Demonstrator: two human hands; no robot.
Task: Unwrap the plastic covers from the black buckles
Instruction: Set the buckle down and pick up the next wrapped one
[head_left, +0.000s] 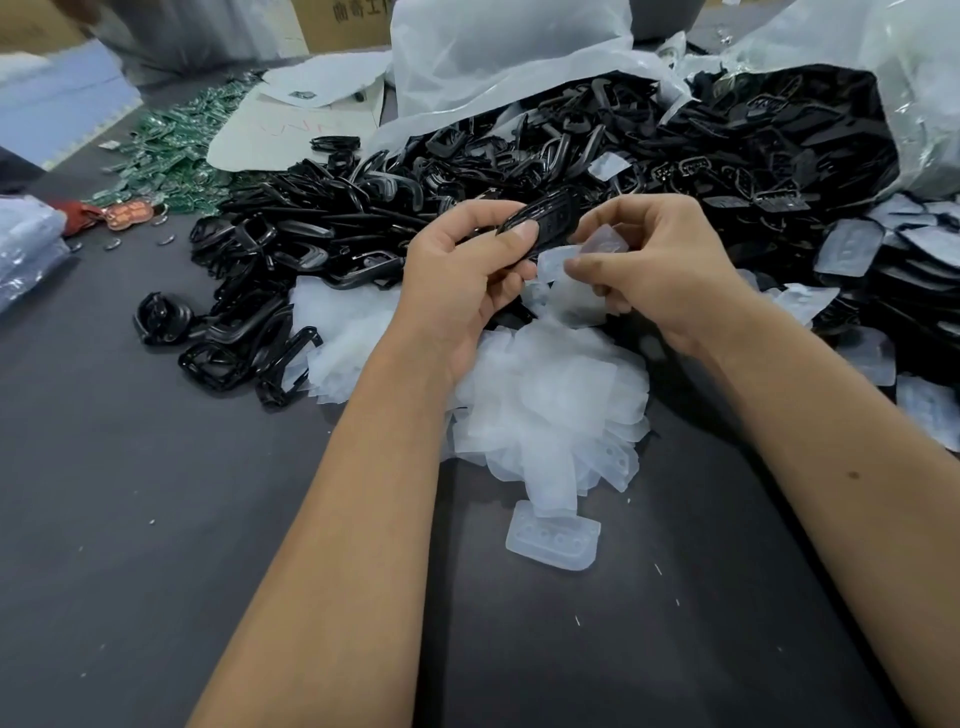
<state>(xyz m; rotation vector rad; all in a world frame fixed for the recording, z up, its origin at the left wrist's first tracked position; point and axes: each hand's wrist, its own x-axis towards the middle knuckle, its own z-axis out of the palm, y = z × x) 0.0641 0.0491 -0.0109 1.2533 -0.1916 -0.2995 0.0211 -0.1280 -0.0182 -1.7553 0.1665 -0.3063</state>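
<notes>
while the left hand (467, 270) is curling its fingers and thumb round a black buckle (540, 221), the right hand (644, 270) is pinching a clear plastic cover (602, 243) between thumb and fingertips, just beside the buckle's right end. both hands are hovering above a heap of loose plastic covers (550, 395) that is lying on the dark table (156, 493). one single cover (553, 540) is lying flat on the table nearer the person, apart from the heap's near edge. behind and to the left of the hands a big pile of bare black buckles (322, 228) is spreading across the table, and it is running back into an open clear plastic bag (493, 57). to the right, buckles in their covers (852, 249) are stacking up beside a second bag full of black parts (779, 140). at the far left, a scatter of green pieces (171, 145) is sitting near a white sheet (291, 130), with a cardboard box (353, 21) behind.
</notes>
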